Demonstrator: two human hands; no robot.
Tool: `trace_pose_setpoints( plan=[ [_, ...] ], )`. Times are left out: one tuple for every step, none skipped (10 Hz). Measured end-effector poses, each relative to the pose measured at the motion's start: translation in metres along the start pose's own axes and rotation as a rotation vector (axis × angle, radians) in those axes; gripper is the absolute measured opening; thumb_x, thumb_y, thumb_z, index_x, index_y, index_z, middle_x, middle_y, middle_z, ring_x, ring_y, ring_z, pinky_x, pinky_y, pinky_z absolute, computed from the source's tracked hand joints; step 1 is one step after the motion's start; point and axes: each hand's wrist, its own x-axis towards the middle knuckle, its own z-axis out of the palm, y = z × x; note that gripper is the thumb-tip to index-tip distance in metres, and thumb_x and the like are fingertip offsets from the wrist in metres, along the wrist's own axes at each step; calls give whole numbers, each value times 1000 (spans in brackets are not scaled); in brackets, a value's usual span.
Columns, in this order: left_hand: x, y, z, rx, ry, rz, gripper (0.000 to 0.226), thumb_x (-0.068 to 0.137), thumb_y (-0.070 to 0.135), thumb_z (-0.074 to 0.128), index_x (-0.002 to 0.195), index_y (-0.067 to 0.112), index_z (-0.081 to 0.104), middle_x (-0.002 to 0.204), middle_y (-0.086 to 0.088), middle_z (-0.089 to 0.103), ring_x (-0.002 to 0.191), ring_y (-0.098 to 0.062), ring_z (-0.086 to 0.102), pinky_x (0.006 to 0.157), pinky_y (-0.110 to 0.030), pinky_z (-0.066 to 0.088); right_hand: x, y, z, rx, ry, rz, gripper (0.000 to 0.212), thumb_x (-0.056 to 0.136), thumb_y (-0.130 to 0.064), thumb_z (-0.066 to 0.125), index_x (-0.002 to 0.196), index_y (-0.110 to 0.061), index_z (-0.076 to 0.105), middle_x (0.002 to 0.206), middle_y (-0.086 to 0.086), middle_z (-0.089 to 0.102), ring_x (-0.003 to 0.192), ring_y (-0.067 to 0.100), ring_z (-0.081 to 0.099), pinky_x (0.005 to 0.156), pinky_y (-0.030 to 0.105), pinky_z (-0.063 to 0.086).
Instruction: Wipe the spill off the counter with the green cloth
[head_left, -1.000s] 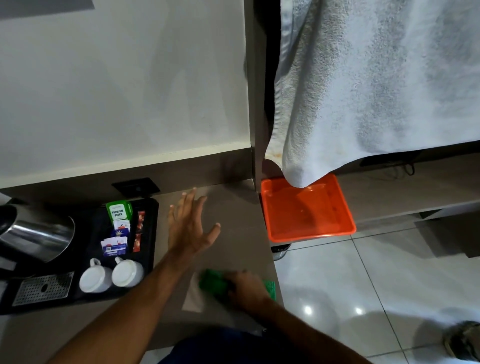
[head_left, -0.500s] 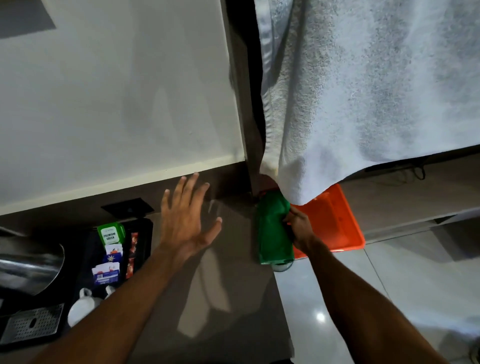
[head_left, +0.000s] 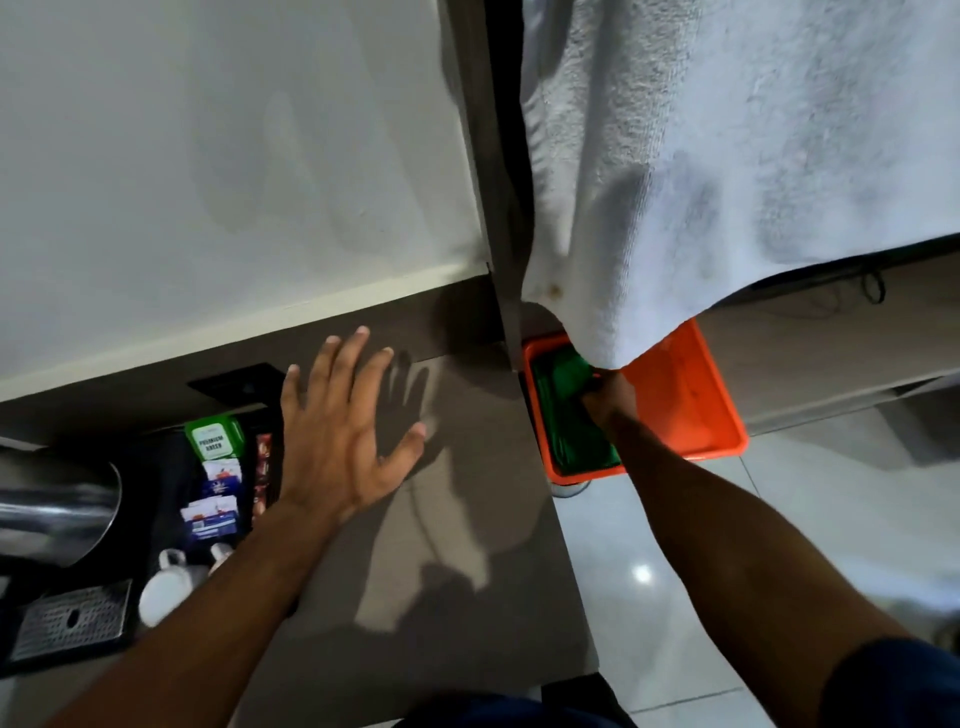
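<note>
the green cloth (head_left: 569, 421) lies inside the orange bin (head_left: 696, 405), which sits just past the right edge of the counter (head_left: 467, 519) and lower than its top. the cloth is bunched along the bin's left wall, its long axis running from near to far, with the far end tucked under the hanging corner of the white towel (head_left: 727, 156). the right hand (head_left: 610, 400) is down in the bin, touching the cloth's right side about halfway along; the fingers curl into the fabric, so it reads as a grasp on the cloth, though the fingertips are hidden by folds and shadow and i cannot tell how firm that hold is. the left hand (head_left: 345, 431) is over the counter with fingers spread wide and holding nothing, its shadow falling just to its right; whether the palm presses the surface or hovers is not clear. it is well apart from the cloth, with the counter's edge and the bin wall between them. so the right hand is plainly the nearer one. no wet patch shows clearly on the dim brown surface, so where the spill lies cannot be told. judged from this, any further wiping turns on lifting the cloth up over the bin's left wall and carrying it left onto the counter.
</note>
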Motion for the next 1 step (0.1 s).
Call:
trace_pose_setpoints(
  plan=[
    [9, 8, -4, -30, 14, 21, 82, 83, 66, 46, 149, 17, 41, 166, -12, 32, 154, -36, 26, 119, -71, 23, -17, -3, -2, 107, 104, -2, 47, 96, 6, 56, 143, 4, 54, 141, 23, 62, 125, 37, 63, 104, 42, 53]
  ],
)
